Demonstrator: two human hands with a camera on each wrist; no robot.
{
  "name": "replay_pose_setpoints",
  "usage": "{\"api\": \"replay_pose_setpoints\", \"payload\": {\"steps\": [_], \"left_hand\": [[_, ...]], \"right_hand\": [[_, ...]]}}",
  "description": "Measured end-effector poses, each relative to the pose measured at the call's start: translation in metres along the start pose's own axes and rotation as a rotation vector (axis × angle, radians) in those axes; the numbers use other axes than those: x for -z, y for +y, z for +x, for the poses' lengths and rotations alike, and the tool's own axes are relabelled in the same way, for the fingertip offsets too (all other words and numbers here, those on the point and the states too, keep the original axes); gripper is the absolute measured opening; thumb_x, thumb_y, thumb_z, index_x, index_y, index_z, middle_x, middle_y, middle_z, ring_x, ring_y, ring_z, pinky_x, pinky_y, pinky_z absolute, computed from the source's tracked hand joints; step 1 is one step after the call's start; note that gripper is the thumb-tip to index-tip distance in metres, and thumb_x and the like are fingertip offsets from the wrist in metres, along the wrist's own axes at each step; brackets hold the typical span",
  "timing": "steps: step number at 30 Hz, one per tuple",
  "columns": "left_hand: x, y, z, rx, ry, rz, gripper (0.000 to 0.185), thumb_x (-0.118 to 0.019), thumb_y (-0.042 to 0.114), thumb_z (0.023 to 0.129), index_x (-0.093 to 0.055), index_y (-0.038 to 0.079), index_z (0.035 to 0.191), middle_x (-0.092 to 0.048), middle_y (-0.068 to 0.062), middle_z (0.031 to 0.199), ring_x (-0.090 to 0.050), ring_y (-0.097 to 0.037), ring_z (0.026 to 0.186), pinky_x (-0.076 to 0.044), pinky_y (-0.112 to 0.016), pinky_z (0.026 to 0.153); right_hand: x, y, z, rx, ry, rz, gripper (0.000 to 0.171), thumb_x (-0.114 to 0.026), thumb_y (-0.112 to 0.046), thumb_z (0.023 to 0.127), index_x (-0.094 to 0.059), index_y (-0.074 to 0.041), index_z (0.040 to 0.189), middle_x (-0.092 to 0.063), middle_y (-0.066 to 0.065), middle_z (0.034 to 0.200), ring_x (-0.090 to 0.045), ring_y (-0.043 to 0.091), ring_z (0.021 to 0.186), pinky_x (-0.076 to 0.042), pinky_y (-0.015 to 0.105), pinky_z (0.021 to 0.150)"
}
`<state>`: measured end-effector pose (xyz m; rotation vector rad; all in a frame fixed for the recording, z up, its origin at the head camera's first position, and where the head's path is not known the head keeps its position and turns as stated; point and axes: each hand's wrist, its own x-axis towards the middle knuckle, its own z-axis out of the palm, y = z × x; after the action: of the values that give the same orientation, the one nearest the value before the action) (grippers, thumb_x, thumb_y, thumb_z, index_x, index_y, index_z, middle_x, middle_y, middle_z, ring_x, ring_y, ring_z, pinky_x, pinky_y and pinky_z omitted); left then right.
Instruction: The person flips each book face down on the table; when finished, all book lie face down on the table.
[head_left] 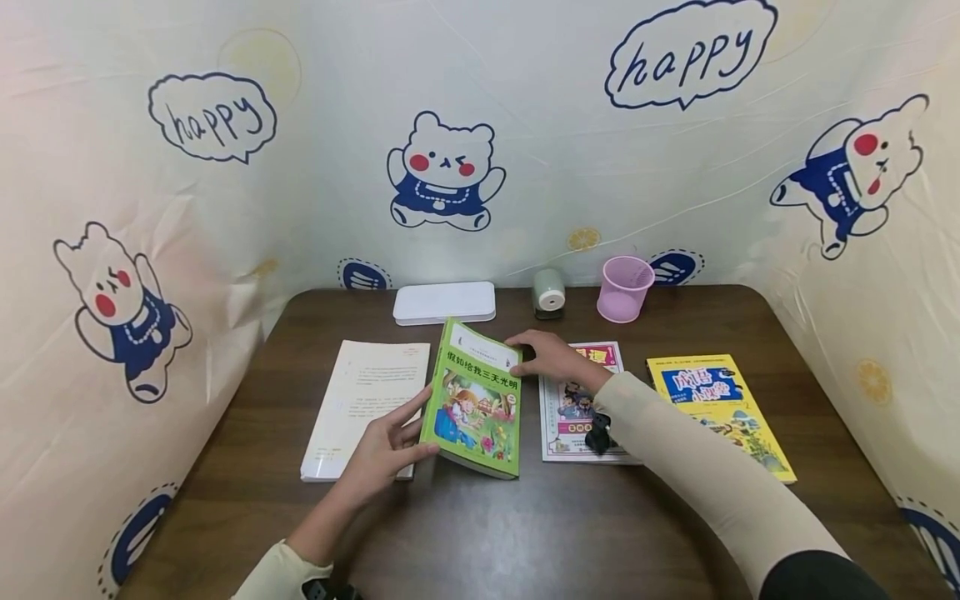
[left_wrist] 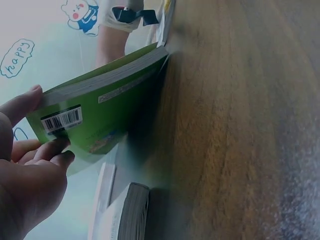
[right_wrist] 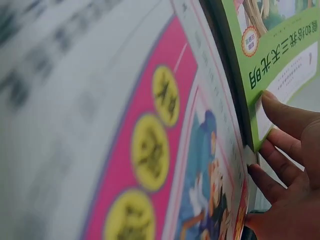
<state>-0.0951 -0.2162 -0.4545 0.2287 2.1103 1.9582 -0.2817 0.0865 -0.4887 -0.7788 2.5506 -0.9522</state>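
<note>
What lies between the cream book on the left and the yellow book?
The green book, then the white-and-pink book, partly hidden by the right sleeve; the head view shows both.

white case [head_left: 444, 304]; pale-green gadget [head_left: 548, 292] near pink cup [head_left: 621, 302]; bear-print backdrop [head_left: 555, 183]

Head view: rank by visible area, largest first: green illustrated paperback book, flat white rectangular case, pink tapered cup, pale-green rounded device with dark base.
1. Green illustrated paperback book; also nearest the camera
2. Flat white rectangular case
3. Pink tapered cup: taller than the case but much narrower
4. Pale-green rounded device
</note>
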Motion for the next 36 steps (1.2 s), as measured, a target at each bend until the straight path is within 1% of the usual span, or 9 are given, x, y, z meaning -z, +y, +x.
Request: {"api": "replay_pose_setpoints", "payload": {"steps": [6, 13, 19, 23, 27, 33, 36], "left_hand": [[-0.002, 0.006, -0.002, -0.027, 0.005, -0.001, 0.087, -0.083, 0.009, 0.088, -0.036, 0.011, 0.161, -0.031, -0.001, 0.168, -0.044, -0.018, 0.143, -0.054, -0.031, 0.097], [-0.003, 0.012, -0.003, -0.069, 0.019, 0.043, 0.084, -0.083, 0.011, 0.088, -0.038, 0.014, 0.16, -0.033, 0.001, 0.167, -0.045, -0.022, 0.144, -0.054, -0.031, 0.097], [-0.005, 0.015, -0.005, -0.087, 0.031, 0.076, 0.081, -0.083, 0.013, 0.088, -0.042, 0.011, 0.158, -0.038, -0.005, 0.164, -0.047, -0.024, 0.142, -0.054, -0.03, 0.097], [-0.007, 0.017, -0.006, -0.104, 0.041, 0.105, 0.08, -0.083, 0.013, 0.088, -0.043, 0.009, 0.157, -0.042, -0.009, 0.162, -0.049, -0.023, 0.14, -0.054, -0.028, 0.097], [-0.008, 0.017, -0.006, -0.124, 0.045, 0.12, 0.079, -0.083, 0.013, 0.088, -0.043, 0.008, 0.157, -0.042, -0.009, 0.161, -0.049, -0.024, 0.141, -0.052, -0.027, 0.1], [-0.01, 0.02, -0.007, -0.158, 0.047, 0.139, 0.078, -0.082, 0.011, 0.088, -0.044, 0.008, 0.156, -0.044, -0.009, 0.16, -0.049, -0.023, 0.141, -0.048, -0.023, 0.103], [-0.012, 0.022, -0.008, -0.173, 0.048, 0.147, 0.077, -0.082, 0.01, 0.088, -0.045, 0.008, 0.156, -0.043, -0.008, 0.16, -0.048, -0.023, 0.142, -0.047, -0.022, 0.104]], "right_hand": [[-0.004, -0.01, 0.006, 0.018, 0.006, 0.027, 0.063, -0.076, -0.034, 0.095, -0.054, -0.011, 0.15, -0.055, 0.011, 0.15, -0.051, 0.029, 0.138, -0.041, 0.047, 0.115], [-0.006, -0.027, 0.013, 0.017, 0.016, 0.064, 0.069, -0.076, -0.04, 0.094, -0.051, -0.014, 0.153, -0.056, 0.007, 0.151, -0.051, 0.026, 0.14, -0.043, 0.047, 0.115], [-0.005, -0.043, 0.017, 0.01, 0.021, 0.095, 0.072, -0.074, -0.044, 0.095, -0.047, -0.017, 0.156, -0.051, 0.008, 0.156, -0.046, 0.028, 0.145, -0.039, 0.05, 0.118], [-0.004, -0.051, 0.019, 0.022, 0.032, 0.115, 0.073, -0.073, -0.047, 0.095, -0.046, -0.019, 0.157, -0.051, 0.008, 0.156, -0.047, 0.028, 0.144, -0.04, 0.051, 0.117], [-0.002, -0.059, 0.02, 0.042, 0.044, 0.14, 0.073, -0.071, -0.05, 0.096, -0.045, -0.021, 0.158, -0.051, 0.006, 0.156, -0.049, 0.028, 0.143, -0.042, 0.05, 0.115], [0.002, -0.071, 0.024, 0.07, 0.077, 0.205, 0.071, -0.071, -0.048, 0.096, -0.047, -0.016, 0.156, -0.054, 0.008, 0.153, -0.053, 0.027, 0.139, -0.046, 0.045, 0.113], [0.004, -0.077, 0.025, 0.091, 0.089, 0.249, 0.07, -0.07, -0.046, 0.098, -0.046, -0.015, 0.156, -0.054, 0.01, 0.152, -0.055, 0.03, 0.137, -0.048, 0.044, 0.11]]}}
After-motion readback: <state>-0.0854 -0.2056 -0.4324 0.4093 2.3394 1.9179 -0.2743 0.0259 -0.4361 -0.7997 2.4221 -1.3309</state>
